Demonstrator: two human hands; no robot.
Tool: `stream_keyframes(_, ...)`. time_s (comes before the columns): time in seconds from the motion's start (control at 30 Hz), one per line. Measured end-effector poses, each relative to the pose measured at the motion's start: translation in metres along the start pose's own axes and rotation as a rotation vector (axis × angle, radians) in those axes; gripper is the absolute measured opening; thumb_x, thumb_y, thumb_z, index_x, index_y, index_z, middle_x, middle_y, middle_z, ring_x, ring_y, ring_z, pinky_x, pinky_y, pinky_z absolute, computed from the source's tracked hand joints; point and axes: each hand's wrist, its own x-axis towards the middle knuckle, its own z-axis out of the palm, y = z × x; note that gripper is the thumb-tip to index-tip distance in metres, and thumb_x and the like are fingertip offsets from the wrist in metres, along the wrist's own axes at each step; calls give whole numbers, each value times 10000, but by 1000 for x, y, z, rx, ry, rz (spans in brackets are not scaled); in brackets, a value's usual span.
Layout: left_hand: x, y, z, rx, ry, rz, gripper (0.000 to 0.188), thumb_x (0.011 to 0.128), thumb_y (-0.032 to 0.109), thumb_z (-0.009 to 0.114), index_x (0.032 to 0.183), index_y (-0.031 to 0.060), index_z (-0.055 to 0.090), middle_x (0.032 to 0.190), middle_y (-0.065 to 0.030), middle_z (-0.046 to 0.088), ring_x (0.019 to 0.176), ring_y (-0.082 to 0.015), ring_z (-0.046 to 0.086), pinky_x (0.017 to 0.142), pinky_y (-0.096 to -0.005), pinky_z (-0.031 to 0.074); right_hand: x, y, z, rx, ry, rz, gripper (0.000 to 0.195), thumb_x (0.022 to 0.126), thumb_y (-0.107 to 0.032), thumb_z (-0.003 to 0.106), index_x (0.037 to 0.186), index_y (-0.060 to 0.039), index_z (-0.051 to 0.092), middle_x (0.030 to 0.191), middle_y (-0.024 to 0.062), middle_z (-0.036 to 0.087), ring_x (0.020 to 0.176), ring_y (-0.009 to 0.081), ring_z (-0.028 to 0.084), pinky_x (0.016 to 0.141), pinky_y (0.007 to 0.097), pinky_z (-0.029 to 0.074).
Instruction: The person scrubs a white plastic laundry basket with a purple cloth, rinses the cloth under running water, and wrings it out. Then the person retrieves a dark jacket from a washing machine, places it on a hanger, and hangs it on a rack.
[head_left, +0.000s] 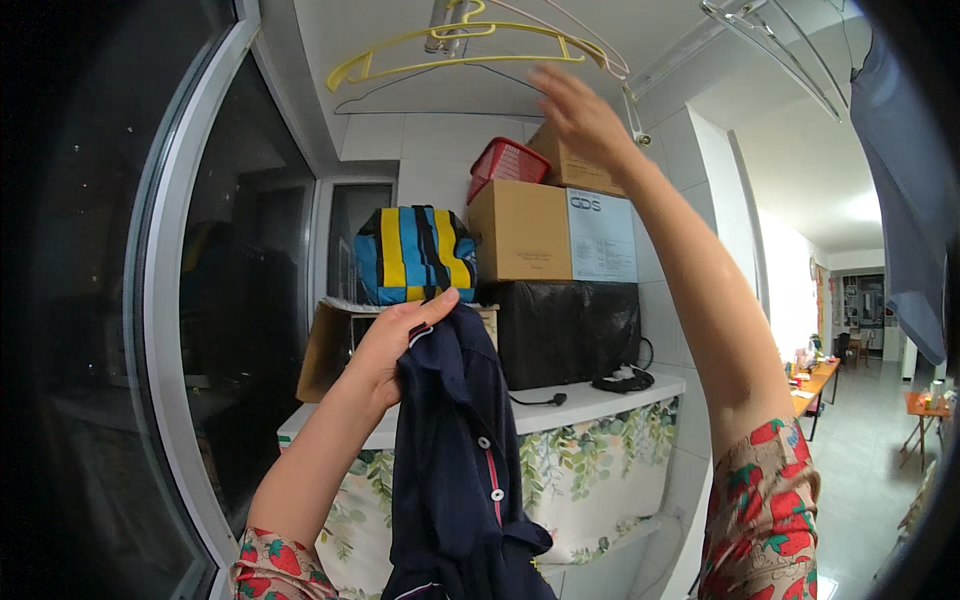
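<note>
A dark navy garment with white buttons (454, 450) hangs from my left hand (409, 330), which grips it near its collar. My right hand (574, 112) is raised, slightly blurred, with fingers apart and nothing seen in it. It appears beside the right end of a yellow plastic hanger (450, 61) that hangs overhead. A blue wire hanger (435, 112) hangs lower behind the yellow one, partly hidden by my right hand. A pale pink hanger (600, 49) is just above my fingers.
Ahead, a white shelf (600, 405) holds a black-wrapped box (570, 334), a cardboard box (525, 232), a red basket (510, 161) and a striped bag (416, 255). Dark window panes (240, 262) stand at left. At right hang metal hangers (787, 45) and a blue-grey garment (900, 187).
</note>
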Motion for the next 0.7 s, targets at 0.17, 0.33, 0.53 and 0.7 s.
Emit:
stream_keyframes(0.17, 8, 12, 7, 86, 11, -7, 186, 777, 96, 714, 918, 8, 630, 834, -110, 676, 706, -192, 671, 666, -284, 565, 73, 56, 21, -434, 57, 311, 466, 926, -392, 407, 1284, -107, 497, 1398, 140, 408, 1319, 311, 339, 1074, 439, 296)
stream_keyframes(0.33, 7, 26, -11, 371, -9, -62, 238, 716, 44, 725, 937, -6, 651, 850, -101, 684, 707, -164, 667, 667, -277, 560, 98, 65, 20, -436, -37, 666, 513, 903, -497, 420, 1277, -160, 517, 1368, 91, 458, 1341, 303, 301, 1069, 504, 270)
stream_keyframes(0.53, 7, 31, -35, 478, 14, 59, 219, 828, 162, 672, 973, 0, 655, 854, -41, 669, 736, -90, 621, 699, -232, 512, 95, 44, 28, -118, -258, 651, 413, 887, -453, 484, 1153, -166, 618, 1032, 82, 657, 988, 255, 593, 846, 432, 482)
stream_keyframes(0.7, 12, 38, -48, 905, 50, 246, 236, 891, 229, 618, 1010, 27, 635, 861, -6, 647, 767, -70, 585, 709, -238, 485, 108, 48, 53, 65, -117, 542, 322, 847, -271, 488, 1092, -140, 651, 897, 92, 688, 761, 280, 663, 707, 381, 551)
